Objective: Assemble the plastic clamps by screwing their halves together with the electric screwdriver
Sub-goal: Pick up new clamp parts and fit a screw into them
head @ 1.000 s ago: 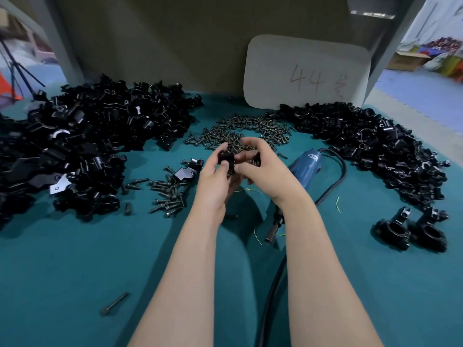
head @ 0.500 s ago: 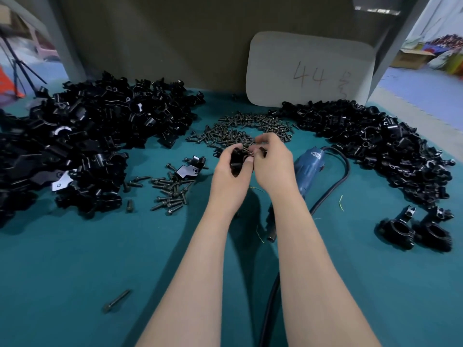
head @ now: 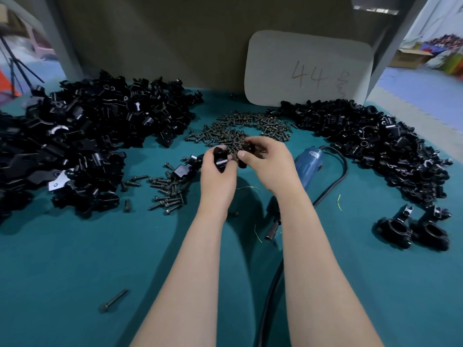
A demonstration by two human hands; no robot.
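My left hand (head: 217,175) grips a black plastic clamp half (head: 220,157) above the teal table. Just to its right, my right hand (head: 269,162) pinches a second black clamp piece (head: 248,147) between thumb and fingers. The two pieces sit a small gap apart over the near edge of the screw pile (head: 240,130). The blue electric screwdriver (head: 307,165) lies on the table right of my right wrist, its tip (head: 271,232) pointing toward me; my forearm hides its middle.
Large heaps of black clamp halves lie at the left (head: 82,139) and right (head: 375,144). Loose bolts (head: 166,190) and a clamp half (head: 186,167) lie left of my hands. Two assembled clamps (head: 413,227) stand at the right. A grey board (head: 308,68) leans at the back.
Both hands moved slightly away from me, toward the screw pile. The two black pieces, held together before, are now a little apart.
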